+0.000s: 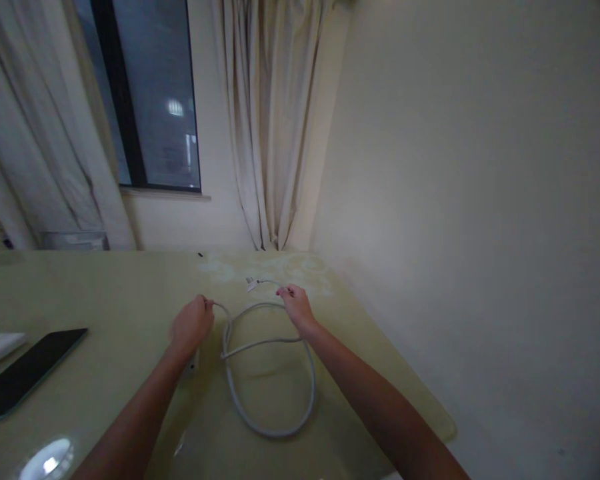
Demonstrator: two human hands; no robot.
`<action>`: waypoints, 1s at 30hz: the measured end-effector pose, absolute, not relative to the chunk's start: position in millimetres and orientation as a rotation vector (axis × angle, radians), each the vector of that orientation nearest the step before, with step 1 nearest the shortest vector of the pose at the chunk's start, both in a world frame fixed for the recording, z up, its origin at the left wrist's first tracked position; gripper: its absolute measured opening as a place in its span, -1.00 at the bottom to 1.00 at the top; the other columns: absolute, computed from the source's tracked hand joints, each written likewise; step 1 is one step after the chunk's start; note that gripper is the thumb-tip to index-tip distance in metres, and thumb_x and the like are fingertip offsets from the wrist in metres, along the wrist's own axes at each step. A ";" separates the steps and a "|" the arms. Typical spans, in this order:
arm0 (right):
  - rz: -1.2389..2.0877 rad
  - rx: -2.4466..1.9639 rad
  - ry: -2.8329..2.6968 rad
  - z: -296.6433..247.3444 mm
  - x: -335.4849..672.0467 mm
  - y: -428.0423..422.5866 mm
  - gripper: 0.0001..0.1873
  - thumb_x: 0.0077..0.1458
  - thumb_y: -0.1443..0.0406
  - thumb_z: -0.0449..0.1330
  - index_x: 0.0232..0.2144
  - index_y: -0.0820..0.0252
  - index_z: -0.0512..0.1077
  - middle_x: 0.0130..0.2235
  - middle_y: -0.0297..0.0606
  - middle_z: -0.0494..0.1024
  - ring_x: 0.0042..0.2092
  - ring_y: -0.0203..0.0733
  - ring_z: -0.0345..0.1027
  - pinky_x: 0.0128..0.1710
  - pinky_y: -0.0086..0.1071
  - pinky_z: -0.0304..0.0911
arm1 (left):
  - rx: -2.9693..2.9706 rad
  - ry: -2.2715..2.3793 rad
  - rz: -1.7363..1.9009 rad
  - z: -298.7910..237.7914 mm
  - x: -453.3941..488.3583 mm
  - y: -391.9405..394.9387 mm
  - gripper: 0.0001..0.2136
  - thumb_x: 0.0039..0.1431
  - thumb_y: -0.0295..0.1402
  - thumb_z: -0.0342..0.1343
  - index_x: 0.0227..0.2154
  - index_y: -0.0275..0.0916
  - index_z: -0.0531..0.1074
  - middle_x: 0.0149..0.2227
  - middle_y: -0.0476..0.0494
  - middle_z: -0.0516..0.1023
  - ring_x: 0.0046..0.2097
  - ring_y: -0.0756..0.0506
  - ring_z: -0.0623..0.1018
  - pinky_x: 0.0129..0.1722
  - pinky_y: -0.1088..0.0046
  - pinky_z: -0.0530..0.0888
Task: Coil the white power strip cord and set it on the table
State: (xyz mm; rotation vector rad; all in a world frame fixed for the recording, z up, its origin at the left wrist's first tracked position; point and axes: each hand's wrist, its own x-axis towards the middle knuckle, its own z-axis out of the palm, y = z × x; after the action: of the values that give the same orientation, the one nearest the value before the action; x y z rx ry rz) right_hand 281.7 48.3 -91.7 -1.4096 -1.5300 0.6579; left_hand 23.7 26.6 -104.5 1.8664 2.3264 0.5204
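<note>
A pale grey cable point(275, 435) lies in a large loose loop on the greenish tabletop, with one strand crossing the loop's middle. My left hand point(194, 323) is closed on the cable at the loop's left, pinching it between thumb and fingers. At the loop's upper right, my right hand point(296, 305) pinches another part of the cable. A thin end runs left from my right hand to a small white tag point(251, 284) with dark print. Under my left wrist a pale block point(192, 365) with dark spots shows in part; my forearm hides the rest.
A dark flat slab point(30, 373) and a white object point(0, 348) lie at the left of the table point(130, 287). A tiny black piece point(201, 255) sits near the back edge. A wall point(455, 200) borders the right side; curtains point(275, 133) hang behind.
</note>
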 end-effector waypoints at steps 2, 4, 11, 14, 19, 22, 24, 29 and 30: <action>0.668 -1.455 -1.518 -104.3 278.9 52.2 -0.76 0.21 0.23 0.17 -0.41 0.23 0.54 -0.48 -0.39 0.44 -0.38 -0.24 0.31 -0.36 -0.41 0.10 | 1.977 2.320 0.517 -109.9 25.5 25.8 -0.54 0.46 -0.32 -0.27 0.09 -0.40 0.50 0.06 -0.62 0.58 0.11 -0.43 0.58 0.03 0.03 0.44; 0.676 -1.501 -1.516 -115.6 275.5 56.6 -0.79 0.22 0.24 0.17 -0.33 0.24 0.55 -0.45 -0.36 0.49 -0.37 -0.23 0.36 -0.34 -0.41 0.17 | 2.130 2.241 0.510 -112.6 29.2 25.6 -0.56 0.39 -0.44 -0.18 0.17 -0.30 0.48 0.20 -0.52 0.52 0.25 -0.39 0.47 0.18 0.00 0.35; 0.524 -1.552 -1.625 -113.8 272.3 63.6 -0.72 0.15 0.38 0.27 -0.06 0.28 0.54 0.01 -0.01 0.61 0.07 -0.04 0.43 0.07 -0.28 0.26 | 2.515 1.627 0.259 -107.3 37.8 37.4 -0.62 0.13 -0.40 0.19 0.02 -0.01 0.61 0.17 -0.15 0.56 0.29 -0.28 0.42 0.35 0.06 0.16; 0.447 -1.494 -1.756 -88.7 263.6 44.3 -0.78 0.22 0.33 0.27 -0.08 0.23 0.56 0.02 -0.07 0.61 0.06 -0.10 0.43 0.06 -0.33 0.25 | 2.479 1.648 0.211 -106.9 35.1 42.6 -0.77 0.15 -0.25 0.25 -0.12 -0.06 0.63 0.07 -0.19 0.58 0.21 -0.31 0.47 0.23 0.07 0.28; 0.378 -1.293 -2.593 -63.8 225.5 -25.6 -0.37 0.40 -0.12 0.04 -0.43 0.18 0.61 -0.44 -0.22 0.62 -0.40 -0.18 0.45 -0.34 -0.34 0.25 | 2.425 1.744 0.193 -108.9 21.5 47.3 -0.79 0.20 -0.14 0.26 -0.20 -0.13 0.62 -0.04 -0.25 0.58 0.12 -0.33 0.48 0.08 0.11 0.34; 0.166 -1.319 -2.855 -69.8 205.3 -60.0 -0.44 0.27 -0.16 0.21 -0.28 0.19 0.68 -0.33 -0.11 0.71 -0.34 -0.01 0.56 -0.37 -0.25 0.35 | 2.416 1.810 0.180 -102.0 11.9 48.1 -0.74 0.20 -0.07 0.27 -0.24 -0.15 0.62 -0.05 -0.27 0.59 0.12 -0.35 0.48 0.06 0.10 0.33; 0.070 -1.327 -2.903 -76.3 198.3 -70.6 -0.57 0.26 -0.06 0.29 -0.21 0.18 0.68 -0.27 -0.09 0.73 -0.30 0.03 0.60 -0.38 -0.22 0.41 | 2.441 1.868 0.186 -92.8 6.8 47.6 -0.70 0.24 -0.04 0.25 -0.25 -0.18 0.62 -0.05 -0.30 0.60 0.11 -0.36 0.49 0.03 0.12 0.34; 0.026 -1.410 -2.885 -92.5 196.6 -64.7 -0.79 0.27 0.18 0.34 -0.28 0.20 0.69 -0.28 -0.05 0.73 -0.29 0.04 0.63 -0.39 -0.25 0.44 | 2.481 1.939 0.145 -74.0 1.2 43.0 -0.68 0.42 -0.13 0.04 -0.17 -0.24 0.59 -0.10 -0.36 0.64 0.02 -0.35 0.58 -0.05 0.15 0.39; 0.039 -1.407 -2.874 -96.2 197.3 -61.0 -0.82 0.26 0.24 0.33 -0.30 0.22 0.69 -0.30 -0.02 0.72 -0.29 0.06 0.63 -0.40 -0.24 0.44 | 2.481 1.918 0.117 -73.4 1.6 41.7 -0.73 0.42 -0.20 0.05 -0.15 -0.23 0.60 -0.10 -0.36 0.65 0.02 -0.34 0.59 -0.03 0.14 0.39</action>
State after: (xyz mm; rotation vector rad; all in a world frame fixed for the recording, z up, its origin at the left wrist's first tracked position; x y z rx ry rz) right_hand 197.3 -61.0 -96.2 -1.4072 -2.8739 0.0388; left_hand 1.6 41.7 -73.4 2.4808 1.9178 0.1165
